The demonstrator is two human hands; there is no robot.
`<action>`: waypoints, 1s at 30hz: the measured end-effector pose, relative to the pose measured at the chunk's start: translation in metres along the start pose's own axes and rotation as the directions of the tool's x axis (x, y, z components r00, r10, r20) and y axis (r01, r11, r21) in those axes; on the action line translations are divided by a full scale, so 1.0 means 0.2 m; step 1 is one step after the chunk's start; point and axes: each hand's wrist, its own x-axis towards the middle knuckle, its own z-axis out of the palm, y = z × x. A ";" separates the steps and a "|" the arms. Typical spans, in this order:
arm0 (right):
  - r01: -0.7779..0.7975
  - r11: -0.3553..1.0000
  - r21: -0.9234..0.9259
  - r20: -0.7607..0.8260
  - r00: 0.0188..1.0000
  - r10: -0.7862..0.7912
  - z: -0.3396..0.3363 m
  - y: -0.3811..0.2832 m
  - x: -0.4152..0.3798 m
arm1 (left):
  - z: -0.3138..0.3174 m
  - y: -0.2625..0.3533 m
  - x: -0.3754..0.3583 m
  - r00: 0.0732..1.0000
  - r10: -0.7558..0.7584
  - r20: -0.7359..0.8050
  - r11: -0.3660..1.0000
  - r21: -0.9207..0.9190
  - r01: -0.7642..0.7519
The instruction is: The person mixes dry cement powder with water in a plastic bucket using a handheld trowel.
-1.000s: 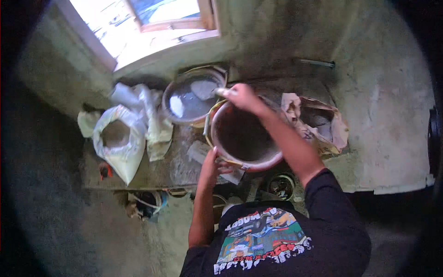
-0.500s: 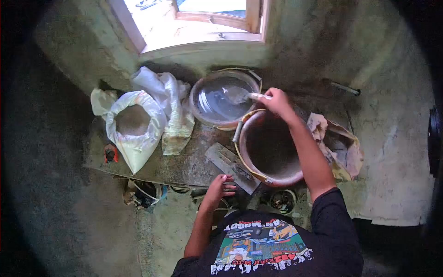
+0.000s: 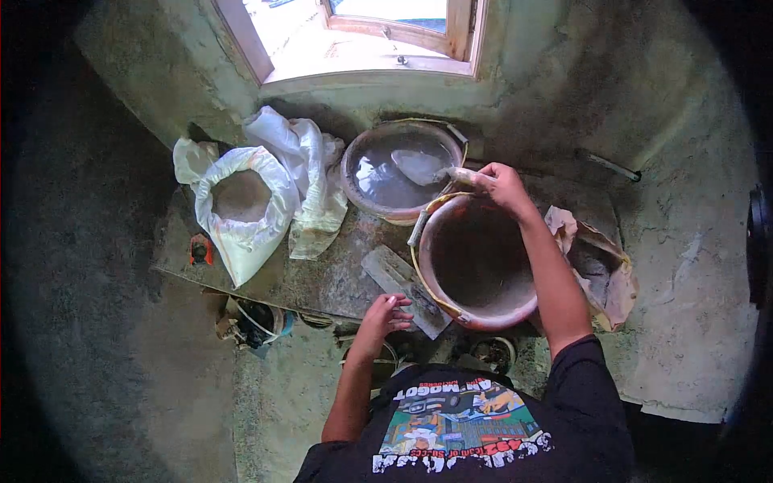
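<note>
1. Far left on the bench (image 3: 322, 290): a small orange item (image 3: 201, 251), then a white sack (image 3: 259, 245) with its mouth open on grey powder; a second, crumpled sack (image 3: 314, 201) lies against it.
2. Below the bench edge, a pail (image 3: 279, 328) with dark stuff in it.
3. The left hand (image 3: 382, 324) has its fingers loosely spread and half curled, with nothing in its grasp. It is at the near edge of a flat float (image 3: 394, 274); whether they touch, I cannot tell.
4. Beyond that hand, by the wall, is the water bucket (image 3: 378, 211). The trowel (image 3: 417, 165) lies with its blade over this bucket, up and right of the left hand; I cannot tell whether it dips in.
5. The right hand (image 3: 506, 191) is closed round the trowel's handle, blade pointing left.
6. The deep bucket (image 3: 483, 316) stands under the right forearm, which hides part of its rim. Its raised bail is at the left side, between the buckets. The inside is dark.
7. Right of it, a torn paper bag (image 3: 618, 294); a pipe (image 3: 610, 167) juts from the wall.
</note>
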 end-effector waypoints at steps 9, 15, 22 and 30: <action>0.119 0.988 0.102 0.006 0.993 -0.120 -0.21 -0.12 -0.15 | 0.04 -0.03 0.01 1.000 0.018 -0.013 1.000 -0.014 -0.018; 0.144 0.985 0.100 0.049 0.988 -0.149 -0.45 -0.15 -0.51 | 0.06 0.01 -0.02 0.998 0.057 -0.028 0.998 -0.011 -0.057; 0.202 0.949 -0.241 -0.007 0.978 -0.210 -0.59 -0.14 -0.87 | -0.06 0.03 -0.03 0.989 0.115 -0.091 0.993 0.003 -0.116; 0.232 0.911 -0.341 -0.069 0.960 -0.270 -0.52 -0.24 -0.72 | -0.20 0.05 -0.07 0.963 0.144 -0.229 0.987 -0.039 -0.157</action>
